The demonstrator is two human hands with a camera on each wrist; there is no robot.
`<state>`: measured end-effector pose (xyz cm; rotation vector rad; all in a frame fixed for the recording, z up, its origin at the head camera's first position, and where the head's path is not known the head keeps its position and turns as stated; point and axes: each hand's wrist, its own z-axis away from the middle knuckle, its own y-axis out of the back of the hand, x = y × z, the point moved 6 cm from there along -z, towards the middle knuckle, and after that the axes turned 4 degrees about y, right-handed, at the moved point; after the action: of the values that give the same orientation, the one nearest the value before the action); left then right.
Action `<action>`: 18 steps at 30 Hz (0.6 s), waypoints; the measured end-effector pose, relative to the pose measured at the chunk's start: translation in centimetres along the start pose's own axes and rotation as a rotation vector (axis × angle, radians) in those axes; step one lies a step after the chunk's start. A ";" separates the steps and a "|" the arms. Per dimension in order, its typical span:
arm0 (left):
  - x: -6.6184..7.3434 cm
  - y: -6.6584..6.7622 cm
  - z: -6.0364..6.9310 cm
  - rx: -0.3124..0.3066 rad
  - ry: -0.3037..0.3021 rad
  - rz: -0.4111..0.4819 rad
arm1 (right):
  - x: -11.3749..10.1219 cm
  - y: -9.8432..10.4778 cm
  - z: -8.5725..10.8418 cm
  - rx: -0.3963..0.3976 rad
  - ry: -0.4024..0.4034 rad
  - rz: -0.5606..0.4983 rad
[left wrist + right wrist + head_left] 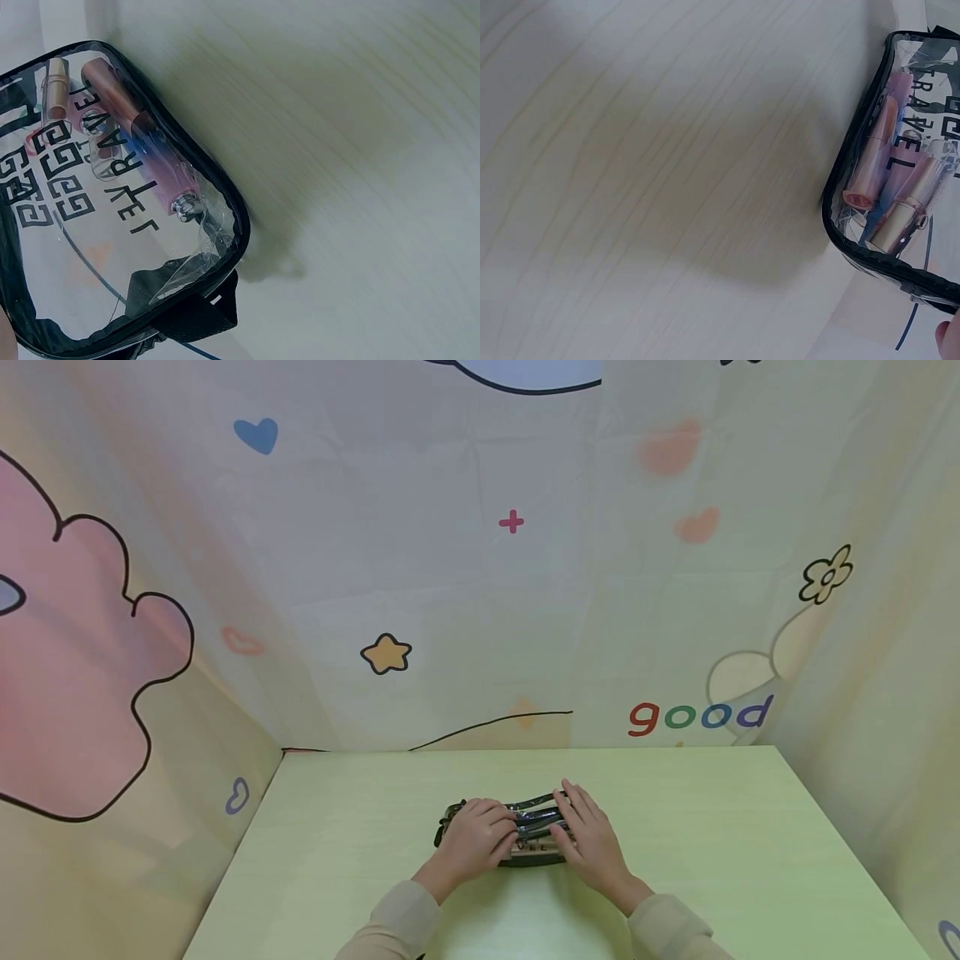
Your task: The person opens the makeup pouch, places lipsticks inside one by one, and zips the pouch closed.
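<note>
A clear travel pouch with black trim stands on the table between my hands. My left hand grips its left end, fingers bent over the top. On the right end rests my right hand, its fingers mostly straight and spread from the thumb. Through the clear wall of the pouch, the left wrist view shows a pink tube and a gold-capped tube. In the right wrist view, a pink tube and a gold tube lie inside. Only fingertips show in the wrist views.
The pale green table extends around the pouch on every side. A printed cloth hangs behind the table and along both sides. A black tab sticks out from the pouch's end in the left wrist view.
</note>
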<state>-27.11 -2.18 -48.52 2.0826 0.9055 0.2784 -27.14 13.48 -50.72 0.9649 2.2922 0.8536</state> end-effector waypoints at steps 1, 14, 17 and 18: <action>0.0 0.0 0.0 -0.001 0.000 -0.005 | 0.0 0.0 0.0 -0.003 -0.002 -0.003; -0.5 0.3 -0.2 0.053 0.084 -0.140 | -0.1 0.2 0.0 0.000 -0.010 0.001; -0.7 0.3 -0.1 0.061 0.113 -0.155 | -0.1 0.2 0.0 0.001 -0.008 0.001; -0.7 0.4 -0.1 0.064 0.119 -0.152 | -0.1 0.2 0.0 0.003 -0.006 -0.002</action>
<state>-27.46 -2.75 -48.06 2.0596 1.1523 0.2982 -26.97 13.54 -50.58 0.9657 2.2892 0.8452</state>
